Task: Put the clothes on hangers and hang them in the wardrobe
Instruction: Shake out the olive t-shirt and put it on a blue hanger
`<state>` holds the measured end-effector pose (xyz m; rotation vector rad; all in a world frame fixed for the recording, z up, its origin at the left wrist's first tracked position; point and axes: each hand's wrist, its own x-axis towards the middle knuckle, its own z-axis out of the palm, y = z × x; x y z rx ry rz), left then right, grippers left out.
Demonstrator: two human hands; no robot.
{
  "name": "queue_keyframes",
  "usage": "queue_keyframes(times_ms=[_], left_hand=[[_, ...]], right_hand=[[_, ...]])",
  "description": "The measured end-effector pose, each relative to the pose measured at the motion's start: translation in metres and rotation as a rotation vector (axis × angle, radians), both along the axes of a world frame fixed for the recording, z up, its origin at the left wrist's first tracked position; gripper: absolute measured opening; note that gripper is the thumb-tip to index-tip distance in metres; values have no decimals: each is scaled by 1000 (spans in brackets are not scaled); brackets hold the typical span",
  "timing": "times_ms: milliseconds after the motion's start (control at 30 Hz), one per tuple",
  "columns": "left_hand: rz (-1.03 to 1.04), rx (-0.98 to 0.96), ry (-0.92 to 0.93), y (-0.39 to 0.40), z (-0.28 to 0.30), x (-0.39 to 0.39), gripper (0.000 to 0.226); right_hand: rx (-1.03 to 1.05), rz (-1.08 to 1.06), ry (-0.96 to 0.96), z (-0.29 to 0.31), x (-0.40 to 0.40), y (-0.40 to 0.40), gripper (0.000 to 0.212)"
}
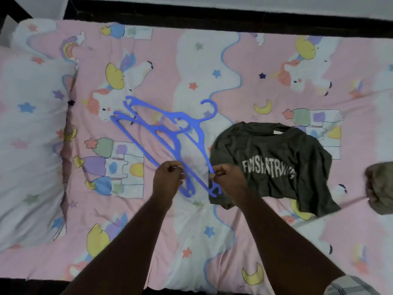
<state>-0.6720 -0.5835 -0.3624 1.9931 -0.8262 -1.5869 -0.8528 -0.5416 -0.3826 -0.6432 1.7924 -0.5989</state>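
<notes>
So the blue plastic hangers (pixel 170 133) are lying in a tangled stack on the bed, seems like two or three of them overlapping, hard to count exactly since the arms cross over each other. One hook curls up toward the far side of the bed, the other ends point down toward the person. Left hand (pixel 169 177) has its fingers curled around the lower bar of one hanger, and the right hand (pixel 226 177) is pinching the end of another hanger's arm between thumb and fingertips, right where it meets the edge of the shirt. That shirt is a dark olive t-shirt (pixel 274 165) with pale block lettering across the chest, lying crumpled and half spread just right of the hangers, neck label facing the far side, and the nearest hanger end sits touching or slightly over its left edge. Everything's on a pink unicorn-print bedsheet (pixel 191 231) with stars, moons and castles. A pillow (pixel 27 145) in the same print sits off to the left, well apart from the hangers. At the far right edge there's a bunched-up brownish garment (pixel 380 188), partly cut off.
</notes>
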Motion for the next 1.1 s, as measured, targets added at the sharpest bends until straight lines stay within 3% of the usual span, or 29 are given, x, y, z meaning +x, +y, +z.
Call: queue_keyframes(times_ms=[133,233,333,533,600,667,733,833,1000,1100], left_hand=[[-65,-70,59,-16,17,-54,9],[-57,18,286,-19,32,-105,12],[-79,46,405,-16,38,-150,13],[59,28,455,-28,33,-203,16],[152,-33,413,-43,32,-213,18],[189,-242,88,-63,29,-218,24],[28,-521,-287,-80,37,-221,29],[-397,-740,-373,-108,63,-242,28],[-1020,-527,-544,-152,73,-274,38],[-1171,-440,-531,-162,63,-274,29]], right_hand=[[-93,-200,-103,14,-54,12,11],[-105,-308,-225,20,-88,20,10],[-136,-336,-283,23,-121,28,14],[-168,-283,-294,30,-183,34,19],[-170,-255,-239,30,-202,34,17],[-165,-222,-142,29,-220,34,16],[-156,-167,-32,26,-238,32,13],[-135,-54,90,26,-259,24,18],[-141,46,149,32,-276,6,19],[-144,86,158,30,-281,-1,17]])
